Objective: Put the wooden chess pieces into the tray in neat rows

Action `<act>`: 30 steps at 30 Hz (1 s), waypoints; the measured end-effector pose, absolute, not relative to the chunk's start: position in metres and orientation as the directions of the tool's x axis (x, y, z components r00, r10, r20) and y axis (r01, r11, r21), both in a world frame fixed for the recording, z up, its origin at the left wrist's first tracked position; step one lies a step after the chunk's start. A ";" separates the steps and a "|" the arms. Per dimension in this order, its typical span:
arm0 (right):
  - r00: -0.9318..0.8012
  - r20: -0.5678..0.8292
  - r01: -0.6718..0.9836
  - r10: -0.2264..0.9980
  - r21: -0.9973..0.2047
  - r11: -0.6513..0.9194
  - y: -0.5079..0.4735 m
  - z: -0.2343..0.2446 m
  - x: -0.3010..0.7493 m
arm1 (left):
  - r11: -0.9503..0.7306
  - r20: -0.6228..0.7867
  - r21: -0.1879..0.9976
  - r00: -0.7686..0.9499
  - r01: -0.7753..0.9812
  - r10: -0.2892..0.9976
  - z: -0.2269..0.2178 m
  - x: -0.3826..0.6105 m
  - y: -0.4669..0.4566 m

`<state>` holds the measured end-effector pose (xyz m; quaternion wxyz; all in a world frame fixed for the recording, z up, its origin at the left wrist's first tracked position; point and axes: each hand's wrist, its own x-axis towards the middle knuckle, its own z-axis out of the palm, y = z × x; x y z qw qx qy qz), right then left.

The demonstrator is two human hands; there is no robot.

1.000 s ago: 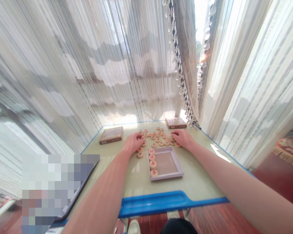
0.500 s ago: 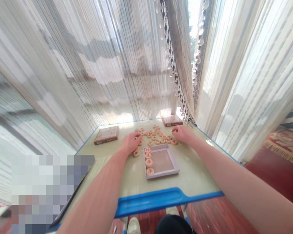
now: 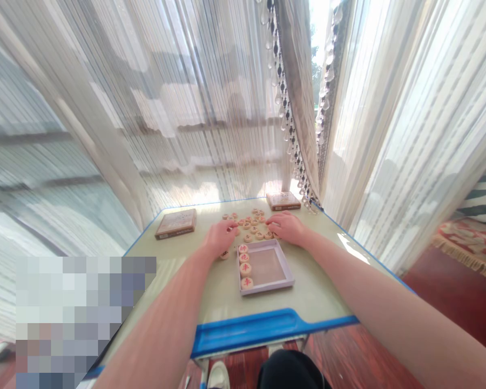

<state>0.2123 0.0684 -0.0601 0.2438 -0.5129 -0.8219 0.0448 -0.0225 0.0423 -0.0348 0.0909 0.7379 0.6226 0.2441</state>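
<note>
Several round wooden Chinese chess pieces (image 3: 255,222) lie scattered between my two hands. My left hand (image 3: 222,237) rests at the left edge of the group, fingers curled in; whatever they may hold is hidden. One piece (image 3: 224,254) with dark writing peeks out under its wrist side. On the right edge, my right hand (image 3: 287,227) reaches over the pieces, fingers extended with the tips at the nearest ones and partly covering them. In front stands a shallow pale box tray (image 3: 287,283), where several red-marked pieces (image 3: 245,269) form a column along the left wall.
A flat closed box (image 3: 176,222) lies at the table's back left, and another box (image 3: 283,200) at the back right. Sheer curtains (image 3: 210,108) hang behind the table (image 3: 316,292). A blue trough (image 3: 247,330) runs along the near edge. A blurred patch covers the lower left.
My right hand has moved left, onto the right side of the scattered pieces. The left hand stays at about the same place. The column in the tray is unchanged.
</note>
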 end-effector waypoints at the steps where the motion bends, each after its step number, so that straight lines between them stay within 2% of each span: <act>1: -0.322 0.347 0.834 0.881 -0.335 0.437 0.068 -0.060 0.213 | -0.210 0.249 0.432 0.108 0.877 0.963 -0.034 -0.023 0.042; 9: -0.101 0.367 0.863 0.925 -0.430 0.265 0.074 -0.062 0.213 | -0.306 0.332 0.357 0.186 0.883 0.925 -0.032 -0.021 0.037; 12: -0.046 0.350 0.823 0.935 -0.518 0.234 0.079 -0.066 0.213 | -0.354 0.324 0.263 0.263 0.898 0.909 -0.027 -0.017 0.029; 14: -0.025 0.331 0.795 0.943 -0.566 0.219 0.080 -0.067 0.213 | -0.359 0.321 0.244 0.275 0.901 0.907 -0.024 -0.015 0.024; 17: -0.020 0.312 0.775 0.950 -0.595 0.212 0.080 -0.066 0.214 | -0.347 0.282 0.285 0.268 0.894 0.921 -0.020 -0.014 0.020; 21: 0.012 0.332 0.751 0.943 -0.626 0.211 0.079 -0.061 0.219 | -0.301 0.179 0.418 0.247 0.857 0.952 -0.017 -0.019 0.019; 25: 0.075 0.410 0.783 0.909 -0.588 0.201 0.074 -0.049 0.227 | -0.284 0.059 0.491 0.294 0.824 0.954 -0.013 -0.023 0.019; 28: 0.056 0.462 0.749 0.885 -0.606 0.268 0.061 -0.038 0.225 | -0.280 0.014 0.511 0.319 0.812 0.948 -0.010 -0.026 0.018; 30: -0.024 0.461 0.689 0.887 -0.636 0.349 0.047 -0.032 0.218 | -0.271 -0.015 0.523 0.327 0.808 0.945 -0.009 -0.028 0.018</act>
